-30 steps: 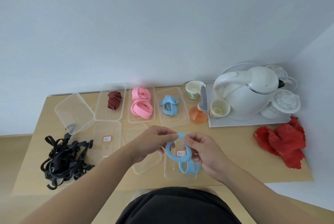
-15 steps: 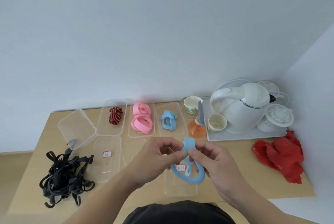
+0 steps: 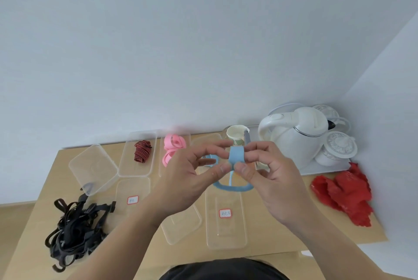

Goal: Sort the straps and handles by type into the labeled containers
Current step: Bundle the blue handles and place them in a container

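1. While it is pinched from both sides, a blue strap (image 3: 236,155) is held in the air above the table (image 3: 60,186), clear of every container. Its folded band is gripped between thumb and forefinger of the left hand (image 3: 187,175) and of the right hand (image 3: 273,180), and the rest hangs below as a loop.
2. The step in hand is judged to be the folding of this strap into a compact shape before it is sorted; it has not yet been placed anywhere.
3. A second blue piece (image 3: 212,158) is glimpsed between the left fingers, apparently lying in a clear container in the far row, beside the pink straps (image 3: 174,147) and the red-and-black striped strap (image 3: 142,152). That container is judged the likely destination. A forward reach is called for, with the fold held pinched until it is set down, since the band may spring open.
4. A labelled clear container (image 3: 226,234) lies flat directly beneath the hands; its label (image 3: 225,213) cannot be read.
5. Room is tightest at the far right, where a paper cup (image 3: 235,136) and a white kettle (image 3: 296,137) stand just beside the far row.
6. A crumpled red material (image 3: 343,191) lies near the right edge, and a tangle of black straps (image 3: 74,232) lies near the front left edge.
7. Bare table is seen only in strips between these things.
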Demonstrator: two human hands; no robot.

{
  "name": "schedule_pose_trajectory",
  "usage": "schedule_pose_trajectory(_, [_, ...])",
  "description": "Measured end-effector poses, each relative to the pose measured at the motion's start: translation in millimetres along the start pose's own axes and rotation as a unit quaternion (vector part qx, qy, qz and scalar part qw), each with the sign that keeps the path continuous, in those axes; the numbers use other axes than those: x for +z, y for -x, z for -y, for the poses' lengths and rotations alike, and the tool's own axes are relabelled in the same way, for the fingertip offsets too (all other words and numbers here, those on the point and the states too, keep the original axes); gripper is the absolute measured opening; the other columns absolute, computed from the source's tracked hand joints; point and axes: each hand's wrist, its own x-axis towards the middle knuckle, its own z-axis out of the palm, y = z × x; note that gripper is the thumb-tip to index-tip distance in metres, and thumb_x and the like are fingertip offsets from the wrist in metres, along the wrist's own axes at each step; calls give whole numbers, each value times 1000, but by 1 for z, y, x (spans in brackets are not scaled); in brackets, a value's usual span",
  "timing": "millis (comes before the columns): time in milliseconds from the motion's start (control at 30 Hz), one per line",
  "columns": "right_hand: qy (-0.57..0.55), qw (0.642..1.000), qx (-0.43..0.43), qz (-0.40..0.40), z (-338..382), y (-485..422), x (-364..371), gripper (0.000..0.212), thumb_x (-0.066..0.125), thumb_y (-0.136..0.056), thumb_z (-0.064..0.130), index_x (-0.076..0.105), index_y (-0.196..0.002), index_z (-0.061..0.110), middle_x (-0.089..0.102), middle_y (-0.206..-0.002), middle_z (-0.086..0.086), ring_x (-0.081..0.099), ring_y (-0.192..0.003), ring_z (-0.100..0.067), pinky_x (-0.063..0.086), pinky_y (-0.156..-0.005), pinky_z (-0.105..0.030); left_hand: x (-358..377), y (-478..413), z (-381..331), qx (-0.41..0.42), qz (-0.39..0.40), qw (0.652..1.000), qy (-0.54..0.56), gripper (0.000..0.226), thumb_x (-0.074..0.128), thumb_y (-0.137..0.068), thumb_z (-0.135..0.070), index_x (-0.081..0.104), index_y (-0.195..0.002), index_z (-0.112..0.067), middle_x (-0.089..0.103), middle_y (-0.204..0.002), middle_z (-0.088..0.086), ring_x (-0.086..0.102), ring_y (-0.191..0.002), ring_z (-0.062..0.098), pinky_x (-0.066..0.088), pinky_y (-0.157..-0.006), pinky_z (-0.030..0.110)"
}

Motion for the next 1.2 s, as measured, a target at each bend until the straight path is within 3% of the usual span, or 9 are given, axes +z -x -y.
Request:
schedule_pose_trajectory(100, [8, 999, -18, -28, 16, -1, 5, 7, 76, -86, 25, 78, -92, 24, 56, -117, 13, 65, -82, -29, 57, -75, -40, -5, -7, -12, 20, -2, 1000, 12, 25, 71, -90, -27, 72, -105, -7, 72, -127, -1, 65, -123, 23, 50, -104, 51])
schedule_pose_trajectory(200, [23, 997, -48, -47, 35, 0, 8, 10, 80, -83, 38, 78, -90, 32, 59, -117, 18, 67, -85, -15, 55, -74, -32, -12, -12, -26, 30, -5, 999, 18, 14, 70, -95, -11, 72, -106, -3, 75, -113, 5, 71, -108, 23, 56, -88, 27])
schedule_pose_trajectory(267, [48, 994, -74, -62, 47, -4, 11, 10, 78, -84, 32, 78, -92, 27, 69, -107, 12, 69, -90, -16, 55, -81, -40, -17, -15, -37, 37, -13, 999, 21, 12, 69, -95, -5, 72, -106, -1, 76, -104, 9, 74, -99, 24, 55, -75, 18])
schedule_pose_trajectory(367, [16, 991, -88, -104, 64, -9, 19, 12, 82, -83, 14, 75, -86, 23, 77, -88, 5, 73, -86, -19, 58, -80, -47, -25, -20, -54, 53, -39, 998, 17, 12, 70, -95, -9, 73, -105, -3, 77, -99, 10, 74, -97, 24, 60, -86, 40])
schedule_pose_trajectory(533, [-33, 985, -103, -135, 91, -17, 33, 21, 82, -81, 11, 68, -96, 19, 75, -82, 4, 70, -73, -8, 53, -67, -19, -39, -23, -75, 78, -64, 994, 53, 5, 71, -94, -9, 70, -98, -7, 75, -93, 9, 75, -84, 32, 60, -81, 56])
schedule_pose_trajectory(700, [-10, 988, -104, -111, 107, -18, 49, 13, 76, -90, 19, 77, -102, 25, 77, -91, 1, 74, -90, -20, 58, -84, -36, -55, -20, -86, 104, -58, 989, 85, 23, 70, -94, -8, 66, -116, -10, 72, -91, 2, 76, -82, 28, 64, -71, 48])
schedule_pose_trajectory(967, [-25, 989, -120, -87, 116, -16, 74, 12, 71, -92, 8, 75, -94, 20, 76, -80, 8, 70, -75, -3, 52, -70, -14, -84, -12, -85, 133, -39, 990, 27, 13, 69, -95, -6, 75, -106, -10, 74, -93, 5, 72, -83, 26, 64, -67, 40])
schedule_pose_trajectory(1133, [19, 992, -111, -59, 116, -25, 81, 8, 74, -90, 11, 75, -94, 19, 77, -90, -2, 71, -89, -28, 57, -85, -41, -98, -11, -79, 145, -43, 988, 7, 13, 68, -95, -3, 74, -103, -11, 74, -93, 1, 69, -78, 17, 63, -65, 37])
schedule_pose_trajectory(1200, [55, 990, -118, -49, 117, -28, 81, 9, 75, -89, 11, 73, -90, 20, 76, -85, 4, 68, -81, -20, 56, -83, -43, -102, -12, -76, 148, -38, 988, -4, 14, 68, -95, -4, 74, -103, -14, 74, -95, -1, 69, -79, 14, 61, -66, 30])
